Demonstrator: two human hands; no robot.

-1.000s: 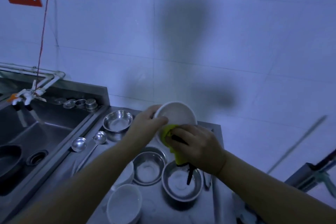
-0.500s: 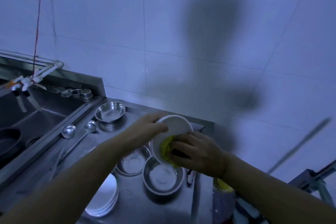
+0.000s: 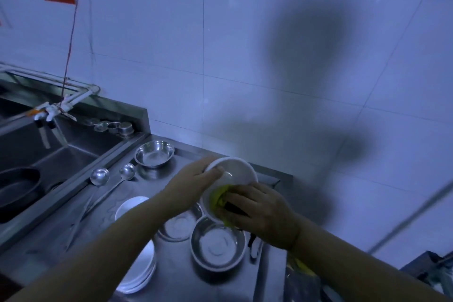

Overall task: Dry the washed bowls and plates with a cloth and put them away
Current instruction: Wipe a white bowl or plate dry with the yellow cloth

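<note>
The worktop [image 3: 73,235] at the lower left of the frame is brushed steel with a dull sheen. The metal bowls [image 3: 218,246] on it are polished and reflective, as are the two ladles [image 3: 100,176]. The white bowl [image 3: 235,174] at centre looks smooth and glossy, the yellow cloth [image 3: 218,200] soft and matt. The wall tiles [image 3: 245,56] above are glossy white, mirroring the lights.

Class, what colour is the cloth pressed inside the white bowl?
Yellow-green cloth, in the head view.
</note>
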